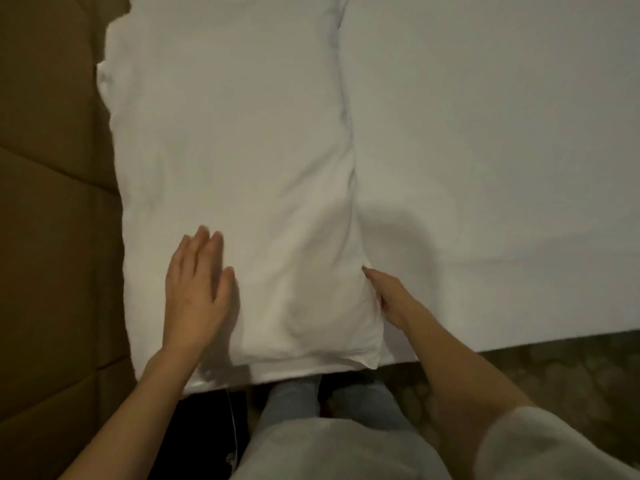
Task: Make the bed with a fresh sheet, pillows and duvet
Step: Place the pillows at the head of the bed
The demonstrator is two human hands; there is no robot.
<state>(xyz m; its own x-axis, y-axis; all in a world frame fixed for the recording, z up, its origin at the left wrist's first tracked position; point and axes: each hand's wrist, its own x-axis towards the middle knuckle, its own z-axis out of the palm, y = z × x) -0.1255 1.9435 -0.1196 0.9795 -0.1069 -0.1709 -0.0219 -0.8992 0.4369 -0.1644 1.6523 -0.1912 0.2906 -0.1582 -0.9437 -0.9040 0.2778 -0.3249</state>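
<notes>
A long white pillow (242, 161) lies along the left side of the bed, next to the padded headboard. A white fitted sheet (491, 140) covers the mattress to its right. My left hand (195, 289) lies flat with straight fingers on the pillow's near left part. My right hand (389, 296) is pressed against the pillow's near right edge, its fingers tucked in at the side of the pillow where it meets the sheet. No duvet is in view.
A brown padded headboard (52, 202) fills the left side. The bed's near edge runs across the bottom right, with patterned carpet (554, 375) below it. A dark object with a thin cable (221, 427) stands by my legs.
</notes>
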